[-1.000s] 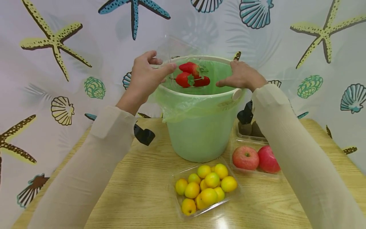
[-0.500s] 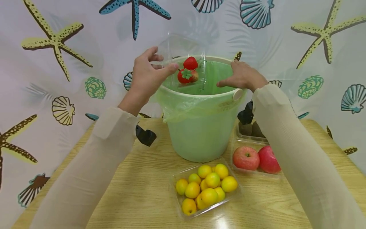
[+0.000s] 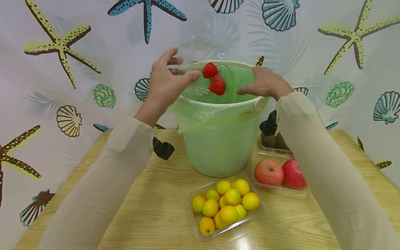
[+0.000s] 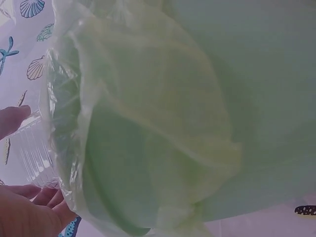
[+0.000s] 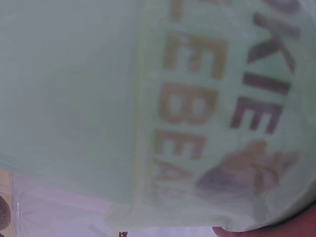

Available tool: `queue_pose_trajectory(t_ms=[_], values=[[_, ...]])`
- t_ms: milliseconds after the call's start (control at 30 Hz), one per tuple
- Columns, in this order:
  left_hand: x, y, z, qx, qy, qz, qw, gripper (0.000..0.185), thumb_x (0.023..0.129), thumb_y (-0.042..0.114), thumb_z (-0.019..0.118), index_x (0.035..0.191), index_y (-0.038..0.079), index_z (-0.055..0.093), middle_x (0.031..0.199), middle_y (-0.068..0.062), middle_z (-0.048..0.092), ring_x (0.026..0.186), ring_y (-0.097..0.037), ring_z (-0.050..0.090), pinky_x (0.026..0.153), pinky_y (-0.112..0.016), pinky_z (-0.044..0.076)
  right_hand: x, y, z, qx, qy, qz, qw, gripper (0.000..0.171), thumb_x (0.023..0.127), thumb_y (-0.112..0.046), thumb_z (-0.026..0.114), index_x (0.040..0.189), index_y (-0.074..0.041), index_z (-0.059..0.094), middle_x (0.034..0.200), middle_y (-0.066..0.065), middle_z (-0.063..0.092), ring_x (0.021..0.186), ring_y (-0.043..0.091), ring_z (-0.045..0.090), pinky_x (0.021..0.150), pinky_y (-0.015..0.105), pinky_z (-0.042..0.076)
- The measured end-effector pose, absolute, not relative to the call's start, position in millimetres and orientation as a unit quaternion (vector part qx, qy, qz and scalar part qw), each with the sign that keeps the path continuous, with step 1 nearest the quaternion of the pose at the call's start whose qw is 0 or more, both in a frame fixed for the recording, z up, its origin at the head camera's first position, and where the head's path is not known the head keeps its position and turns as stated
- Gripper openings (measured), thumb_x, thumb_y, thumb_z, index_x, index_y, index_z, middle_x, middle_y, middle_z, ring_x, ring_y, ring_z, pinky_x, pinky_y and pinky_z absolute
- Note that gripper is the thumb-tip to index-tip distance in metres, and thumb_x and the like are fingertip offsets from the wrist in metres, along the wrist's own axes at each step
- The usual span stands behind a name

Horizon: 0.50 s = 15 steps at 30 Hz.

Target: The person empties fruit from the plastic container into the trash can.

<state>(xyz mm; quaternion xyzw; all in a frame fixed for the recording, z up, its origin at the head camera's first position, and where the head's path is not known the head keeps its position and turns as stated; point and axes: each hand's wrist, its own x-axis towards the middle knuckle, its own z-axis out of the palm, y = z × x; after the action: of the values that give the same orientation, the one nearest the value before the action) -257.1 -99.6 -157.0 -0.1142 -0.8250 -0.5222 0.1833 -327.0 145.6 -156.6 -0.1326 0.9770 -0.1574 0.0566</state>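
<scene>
My left hand (image 3: 170, 81) grips a clear plastic container (image 3: 207, 50), tilted over the opening of a pale green bucket (image 3: 218, 146). Two strawberries (image 3: 217, 85) show at the container's lower end, over the bucket's mouth. In the left wrist view, the container's ribbed side (image 4: 35, 153) lies between thumb and fingers. A thin green bag (image 3: 212, 116) lines the bucket and folds down outside its rim. On the right side of that rim my right hand (image 3: 267, 82) holds on, thumb pointing in over the opening; in its wrist view a finger (image 5: 276, 229) reaches past the bag-covered edge.
Before the bucket, a clear tray of small yellow fruits (image 3: 228, 213) stands on the wooden table (image 3: 150, 208). To its right are two apples (image 3: 268, 172) in another tray, partly behind my right sleeve, and brown round fruits (image 3: 268, 140) behind them. A patterned cloth (image 3: 103, 52) hangs behind.
My left hand has moved slightly right and tilted the container further. The strawberries have tumbled and fewer show. My right hand stays at the rim.
</scene>
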Motion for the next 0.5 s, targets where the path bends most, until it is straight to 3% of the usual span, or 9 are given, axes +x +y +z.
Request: queue_pose_trajectory(t_ms=[500], values=[[-260.1,-100.1,-162.4,-0.111,-0.831,-0.512,0.188,0.078,0.084,0.021,0.073,0.149,0.015,0.029,0.139,-0.010,0.045,0.123,-0.023,0.051,0.097,-0.039,0.049,-325.0,146.5,-155.9,-0.131,0.977,-0.159,0.062,0.098,0.089,-0.049,0.055,0.152,0.000,-0.001,0.159,0.021,0.001,0.146,0.039,0.006,0.116,0.055,0.016]])
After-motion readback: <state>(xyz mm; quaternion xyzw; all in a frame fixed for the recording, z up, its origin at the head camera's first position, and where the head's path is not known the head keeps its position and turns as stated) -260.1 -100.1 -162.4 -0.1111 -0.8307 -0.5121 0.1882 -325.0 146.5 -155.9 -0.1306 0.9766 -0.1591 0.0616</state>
